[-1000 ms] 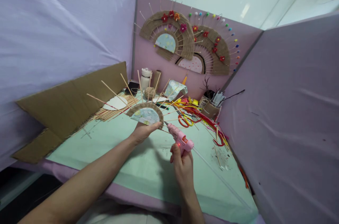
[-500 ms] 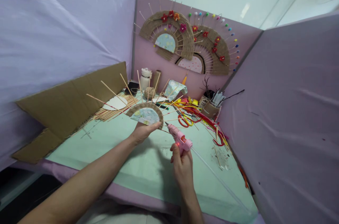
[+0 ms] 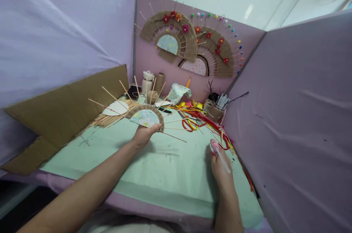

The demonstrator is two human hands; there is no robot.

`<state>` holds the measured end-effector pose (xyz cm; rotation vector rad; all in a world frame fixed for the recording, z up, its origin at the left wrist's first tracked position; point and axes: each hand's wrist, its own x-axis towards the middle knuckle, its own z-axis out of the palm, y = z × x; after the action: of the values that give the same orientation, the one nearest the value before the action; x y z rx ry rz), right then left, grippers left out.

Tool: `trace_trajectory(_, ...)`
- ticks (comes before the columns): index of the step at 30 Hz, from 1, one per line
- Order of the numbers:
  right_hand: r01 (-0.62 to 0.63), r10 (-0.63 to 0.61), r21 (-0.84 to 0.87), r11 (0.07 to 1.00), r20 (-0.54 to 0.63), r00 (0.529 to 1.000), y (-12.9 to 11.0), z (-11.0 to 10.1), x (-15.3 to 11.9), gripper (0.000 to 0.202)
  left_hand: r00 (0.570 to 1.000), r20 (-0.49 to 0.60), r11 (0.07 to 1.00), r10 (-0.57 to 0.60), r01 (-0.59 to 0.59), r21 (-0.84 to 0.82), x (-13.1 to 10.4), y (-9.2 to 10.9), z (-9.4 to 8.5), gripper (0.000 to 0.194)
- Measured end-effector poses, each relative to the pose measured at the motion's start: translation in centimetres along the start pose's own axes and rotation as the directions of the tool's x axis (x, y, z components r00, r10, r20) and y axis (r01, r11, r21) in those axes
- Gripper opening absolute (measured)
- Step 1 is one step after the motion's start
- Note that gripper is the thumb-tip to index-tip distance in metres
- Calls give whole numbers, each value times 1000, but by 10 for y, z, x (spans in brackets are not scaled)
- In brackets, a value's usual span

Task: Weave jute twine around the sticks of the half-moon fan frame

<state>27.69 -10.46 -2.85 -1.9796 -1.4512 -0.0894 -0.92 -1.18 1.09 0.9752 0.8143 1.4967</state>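
Observation:
A half-round fan piece [image 3: 145, 118] is held up over the table by my left hand [image 3: 143, 134], thumb on its lower right corner. It has a flowered cloth centre, a band of brown twine around the curve and several thin sticks spreading outward. On the right, my right hand [image 3: 220, 161] is closed around a pink hot glue gun [image 3: 215, 146], low over the table. A clear glue stick [image 3: 224, 162] pokes out of its rear end toward me. The gun's nozzle is hidden from view.
Scissors [image 3: 189, 125] and red and yellow pipe cleaners [image 3: 203, 115] lie behind. Further back stand a white jar [image 3: 147, 82], a ball of twine [image 3: 152, 97] and a cup of glue sticks [image 3: 216, 112]. Cardboard [image 3: 68, 112] leans at left; finished fans [image 3: 189, 47] hang on the back panel.
My right hand has carried the glue gun away from the fan's right corner, to the right, and turned it. My left hand still holds the fan, nearly in the same place.

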Motion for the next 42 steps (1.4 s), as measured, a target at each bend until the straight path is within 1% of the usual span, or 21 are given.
trace_trajectory(1,-7,10,-58,998,59,998,2,2,-1,41,1000,0,1000,-9,9,-3,-1,1,1,37)
trace_trajectory(3,19,5,-166,986,146,989,2,7,-4,36,1000,-3,1000,-27,27,-9,-1,2,1,39)
trace_trajectory(5,42,4,-237,971,191,982,-1,8,-6,32,999,-1,999,-37,37,-19,-1,3,2,41)
trace_trajectory(7,31,34,-277,960,224,974,-4,6,-6,37,999,9,999,-40,40,-32,-1,3,2,42)
trace_trajectory(9,-1,63,-278,961,213,975,-9,1,-5,41,999,19,998,-42,43,-41,-1,3,2,42)
trace_trajectory(11,-17,46,-229,973,119,992,-21,-7,-3,40,999,26,998,-37,38,-40,-1,3,2,41)
trace_trajectory(13,25,-29,-106,994,-32,999,-43,-13,-3,36,999,37,999,-26,27,-23,-2,2,2,39)
trace_trajectory(15,180,-167,98,979,-132,977,-75,-16,-4,31,998,59,1000,-5,5,2,-2,1,1,36)
trace_trajectory(17,326,-298,252,911,-143,944,-109,-13,-6,25,996,80,999,28,-31,33,-2,-1,0,32)
trace_trajectory(18,362,-333,297,884,-146,932,-125,-10,-7,23,995,86,997,48,-52,51,-2,-1,-1,30)
trace_trajectory(19,383,-354,329,863,-146,924,-139,-6,-8,21,994,88,995,67,-73,71,-1,-1,-2,29)
trace_trajectory(20,379,-348,345,859,-150,925,-150,-2,-8,20,993,90,992,83,-91,92,-2,-1,-3,28)
trace_trajectory(22,359,-320,354,864,-165,933,-164,7,-7,20,990,94,983,103,-116,139,-3,1,-3,29)
trace_trajectory(26,332,-279,364,871,-190,941,-171,21,-3,21,988,102,972,113,-131,193,-6,4,-1,32)
trace_trajectory(29,348,-279,367,863,-228,933,-171,27,-3,19,987,122,975,106,-127,180,-7,4,0,34)
trace_trajectory(33,372,-293,388,843,-249,923,-172,33,-4,15,988,132,984,74,-94,153,-7,1,1,34)
trace_trajectory(37,373,-289,392,841,-258,922,-171,37,-5,13,988,130,981,83,-104,166,-7,0,1,33)
trace_trajectory(42,371,-290,393,841,-251,923,-170,35,-7,12,986,139,978,95,-118,170,-7,-1,1,31)
